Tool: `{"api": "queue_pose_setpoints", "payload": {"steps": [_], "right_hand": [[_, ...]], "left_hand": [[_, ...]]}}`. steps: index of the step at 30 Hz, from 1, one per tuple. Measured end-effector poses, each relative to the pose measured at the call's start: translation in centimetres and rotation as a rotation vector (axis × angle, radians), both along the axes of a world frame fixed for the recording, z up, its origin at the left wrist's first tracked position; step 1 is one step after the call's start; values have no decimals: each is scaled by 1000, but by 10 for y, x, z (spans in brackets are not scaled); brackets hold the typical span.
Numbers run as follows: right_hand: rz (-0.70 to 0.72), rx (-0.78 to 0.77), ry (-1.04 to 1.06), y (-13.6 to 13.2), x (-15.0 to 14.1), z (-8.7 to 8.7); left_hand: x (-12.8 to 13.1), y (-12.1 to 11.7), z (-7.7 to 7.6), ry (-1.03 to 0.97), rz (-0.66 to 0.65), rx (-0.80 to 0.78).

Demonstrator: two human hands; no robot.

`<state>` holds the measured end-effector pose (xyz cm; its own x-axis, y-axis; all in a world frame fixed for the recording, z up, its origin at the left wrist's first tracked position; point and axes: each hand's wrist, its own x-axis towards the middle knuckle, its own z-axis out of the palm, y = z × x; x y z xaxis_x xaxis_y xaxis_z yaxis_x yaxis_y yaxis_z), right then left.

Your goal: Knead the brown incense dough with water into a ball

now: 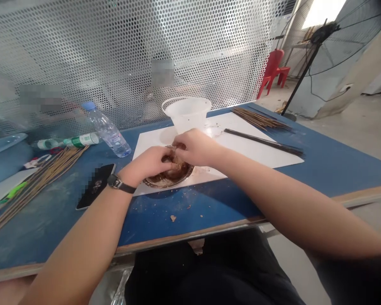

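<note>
The single head-worn camera is looking forward and down from above the wearer's lap [209,271], taking in the blue tabletop [222,207] at close range and facing a perforated metal panel [114,63] along its far side.

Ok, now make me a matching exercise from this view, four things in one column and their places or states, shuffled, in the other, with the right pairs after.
Things
1. Shiny round dish of brown material
2. Translucent white plastic bucket
3. Flat black phone
4. Narrow bundle of thin black sticks

Places or states
A. Lying on the blue tabletop, beside the left wrist
B. Lying across the right part of the white board
C. Below the left hand and right hand
D. Standing rim up, just beyond the hands

Pairs: 1-C, 2-D, 3-A, 4-B
</note>
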<state>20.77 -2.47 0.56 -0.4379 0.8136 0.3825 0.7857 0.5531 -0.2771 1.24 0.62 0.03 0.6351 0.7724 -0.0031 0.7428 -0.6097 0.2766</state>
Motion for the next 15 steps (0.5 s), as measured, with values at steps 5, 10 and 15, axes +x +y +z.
{"api": "queue_pose_setpoints", "payload": {"steps": [5, 10, 15], "right_hand": [[-24, 21, 2, 9, 0, -12], [-53, 20, 40, 7, -1, -15], [-61, 19, 26, 6, -4, -16]], "left_hand": [[-11, -7, 9, -34, -138, -70], [-5, -19, 20, -41, -214, 34], [-4, -38, 26, 157, -200, -12]]}}
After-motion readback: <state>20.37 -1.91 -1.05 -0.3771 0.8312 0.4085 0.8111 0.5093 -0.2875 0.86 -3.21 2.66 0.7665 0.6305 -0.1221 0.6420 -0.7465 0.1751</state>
